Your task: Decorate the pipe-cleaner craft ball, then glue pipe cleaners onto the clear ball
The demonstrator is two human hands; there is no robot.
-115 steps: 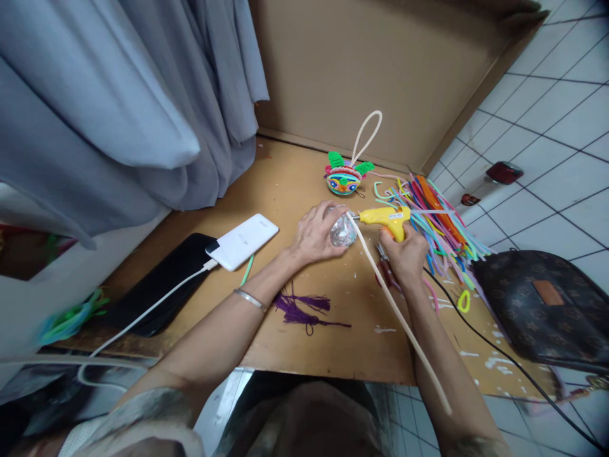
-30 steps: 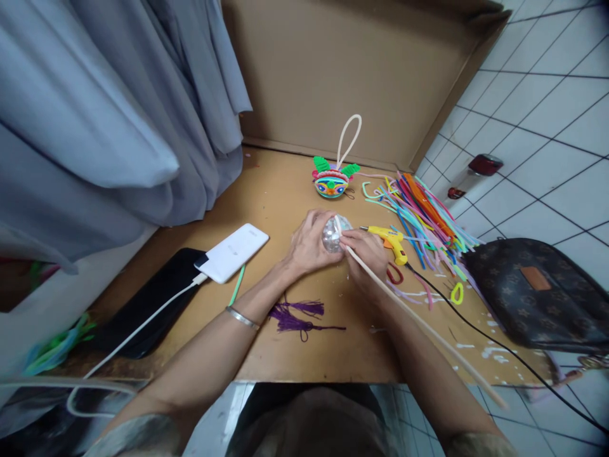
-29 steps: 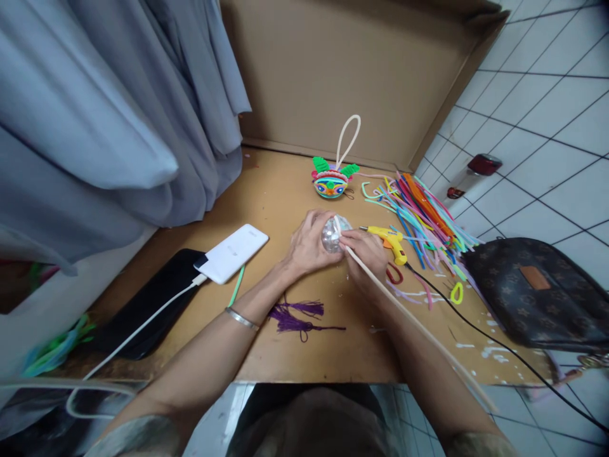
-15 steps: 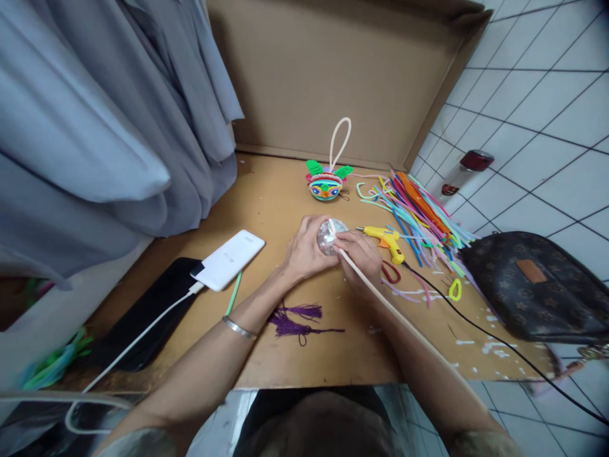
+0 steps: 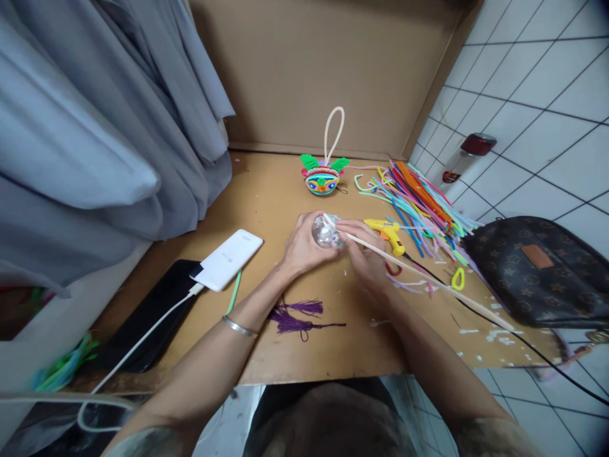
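My left hand is curled round a clear, shiny ball just above the middle of the table. Against the ball's right side, my right hand pinches a long cream-coloured pipe cleaner. One end of that strip lies on the ball's surface, and the rest trails out to the right over my forearm. Behind my hands stands a finished-looking lion-head ornament with green ears and a cream loop on top. Just right of my right hand lies a yellow glue gun. Purple tassels lie in front of my left wrist.
A pile of coloured pipe cleaners spreads at the back right, near a brown patterned bag. A black cord runs from the glue gun. At left, a white power bank rests on a black device. A grey curtain hangs there.
The pipe cleaner's free length has swung outward to the right, off my right forearm's line. My right hand has turned slightly on the ball. The camera view has shifted a little.
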